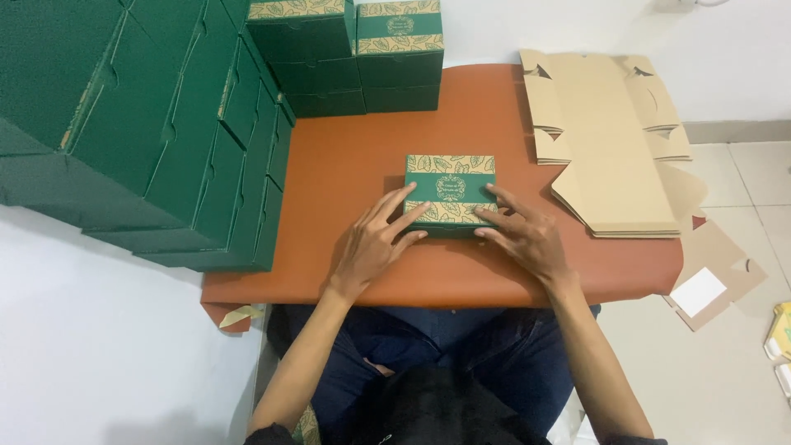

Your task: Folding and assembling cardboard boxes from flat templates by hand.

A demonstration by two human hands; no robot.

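Head view: my left hand and right hand press flat on the near edge of the box, fingers spread, neither grip closed around it; pressing from both sides keeps the lid square. The box sits mid-surface, right in front of me. Finished boxes are stacked to my left and at the back, out of my working space. Flat blanks lie at my right, within easy reach.

Many finished green boxes are stacked on the left of the orange table. A pile of flat brown cardboard sheets lies on the right.
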